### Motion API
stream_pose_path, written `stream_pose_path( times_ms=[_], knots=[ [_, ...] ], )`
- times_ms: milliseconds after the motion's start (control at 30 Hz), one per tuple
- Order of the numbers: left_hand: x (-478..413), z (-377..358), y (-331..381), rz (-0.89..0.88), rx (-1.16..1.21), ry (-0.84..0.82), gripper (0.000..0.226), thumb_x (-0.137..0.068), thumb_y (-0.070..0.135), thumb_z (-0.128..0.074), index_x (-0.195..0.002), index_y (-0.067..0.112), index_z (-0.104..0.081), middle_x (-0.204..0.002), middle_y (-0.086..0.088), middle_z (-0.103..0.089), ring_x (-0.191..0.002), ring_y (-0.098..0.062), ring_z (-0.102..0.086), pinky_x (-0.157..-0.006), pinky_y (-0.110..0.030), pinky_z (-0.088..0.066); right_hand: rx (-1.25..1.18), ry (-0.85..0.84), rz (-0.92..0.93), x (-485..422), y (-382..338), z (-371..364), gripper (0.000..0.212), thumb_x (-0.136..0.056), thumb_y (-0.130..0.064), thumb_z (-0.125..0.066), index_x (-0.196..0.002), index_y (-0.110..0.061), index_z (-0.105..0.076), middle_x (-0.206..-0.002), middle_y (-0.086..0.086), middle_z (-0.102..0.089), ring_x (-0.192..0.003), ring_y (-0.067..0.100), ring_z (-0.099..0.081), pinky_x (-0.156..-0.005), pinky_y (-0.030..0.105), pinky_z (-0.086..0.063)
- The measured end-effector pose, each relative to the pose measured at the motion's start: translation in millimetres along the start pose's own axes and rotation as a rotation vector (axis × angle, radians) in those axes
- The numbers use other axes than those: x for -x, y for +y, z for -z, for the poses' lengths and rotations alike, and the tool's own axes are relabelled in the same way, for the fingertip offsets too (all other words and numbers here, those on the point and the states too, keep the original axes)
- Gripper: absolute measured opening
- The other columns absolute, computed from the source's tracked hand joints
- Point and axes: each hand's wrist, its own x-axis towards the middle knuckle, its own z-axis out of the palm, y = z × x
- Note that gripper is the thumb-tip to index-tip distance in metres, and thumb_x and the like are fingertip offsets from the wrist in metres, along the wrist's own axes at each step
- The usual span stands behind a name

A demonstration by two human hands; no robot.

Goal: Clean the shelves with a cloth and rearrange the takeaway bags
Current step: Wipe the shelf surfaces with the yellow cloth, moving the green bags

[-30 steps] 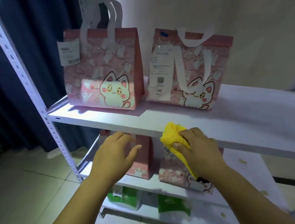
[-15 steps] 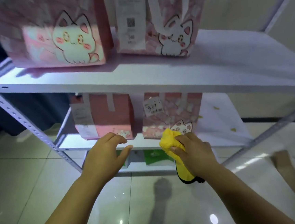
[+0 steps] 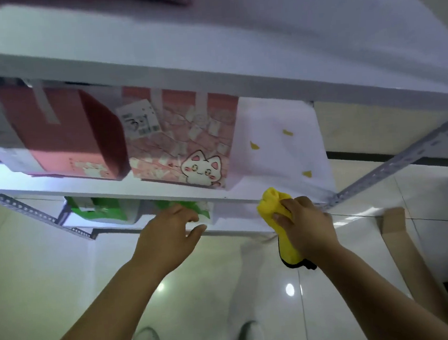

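My right hand (image 3: 304, 223) grips a bunched yellow cloth (image 3: 273, 206) at the front right edge of the middle shelf (image 3: 279, 162). On that white shelf stand two pink takeaway bags: a plain-sided one (image 3: 60, 135) at left and one with a cartoon cat (image 3: 185, 143) beside it. Several yellow scraps (image 3: 254, 145) lie on the bare right part of the shelf. My left hand (image 3: 169, 235) hovers with relaxed fingers in front of the lowest shelf, near a green and white bag (image 3: 99, 210).
The upper shelf (image 3: 207, 49) overhangs the view, with the bottom of a pink bag at the top edge. Perforated grey metal uprights (image 3: 396, 165) frame the rack. A cardboard strip (image 3: 402, 238) lies on the glossy tiled floor at right. White shoes show below.
The view has tilted further down, from the upper shelf to the middle and lowest shelves. Both hands have dropped with it, the right one still gripping the cloth.
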Motion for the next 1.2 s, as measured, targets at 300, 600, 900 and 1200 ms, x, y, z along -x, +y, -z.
stream_pose_path(
  times_ms=[300, 600, 900, 1200],
  knots=[
    [-54.0, -114.5, 62.8, -0.062, -0.001, -0.097, 0.036, -0.09, 0.036, -0.056, -0.121, 0.019, -0.058, -0.118, 0.002, -0.055, -0.113, -0.02, -0.045, -0.091, -0.032, -0.042, 0.101, 0.179, -0.048, -82.0, 89.4, -10.5, 0.041, -0.096, -0.043, -0.04, -0.122, -0.012, -0.05, -0.114, 0.015, -0.05, -0.101, 0.037, -0.054, -0.085, 0.044, -0.043],
    [-130.1, -171.6, 56.6, -0.23, -0.244, -0.08, 0.039, -0.07, 0.018, -0.078, -0.102, -0.001, -0.067, -0.108, -0.016, -0.066, -0.107, -0.036, -0.06, -0.086, -0.042, -0.051, -0.059, 0.227, -0.433, -183.2, 107.9, -45.0, 0.043, -0.098, -0.035, -0.036, -0.13, -0.006, -0.042, -0.129, 0.02, -0.038, -0.117, 0.038, -0.041, -0.1, 0.047, -0.034],
    [-146.2, -190.7, 44.9, -0.177, -0.229, -0.082, 0.042, -0.094, 0.03, -0.051, -0.132, 0.012, -0.05, -0.148, 0.0, -0.037, -0.134, -0.011, -0.036, -0.102, -0.021, -0.031, 0.013, 0.221, -0.261, -207.4, 78.1, -71.5, 0.062, -0.097, -0.049, -0.029, -0.147, -0.017, -0.015, -0.148, 0.023, -0.016, -0.123, 0.042, -0.029, -0.104, 0.049, -0.02],
    [-146.2, -206.1, 27.1, -0.328, -0.28, 0.018, 0.051, -0.03, 0.022, -0.096, -0.075, 0.008, -0.075, -0.086, -0.005, -0.073, -0.073, -0.017, -0.071, -0.055, -0.021, -0.053, 0.255, 0.336, 0.095, -164.1, 94.9, -94.3, 0.059, -0.087, -0.053, -0.033, -0.127, -0.017, -0.057, -0.113, 0.02, -0.058, -0.082, 0.038, -0.057, -0.071, 0.042, -0.045]
  ],
)
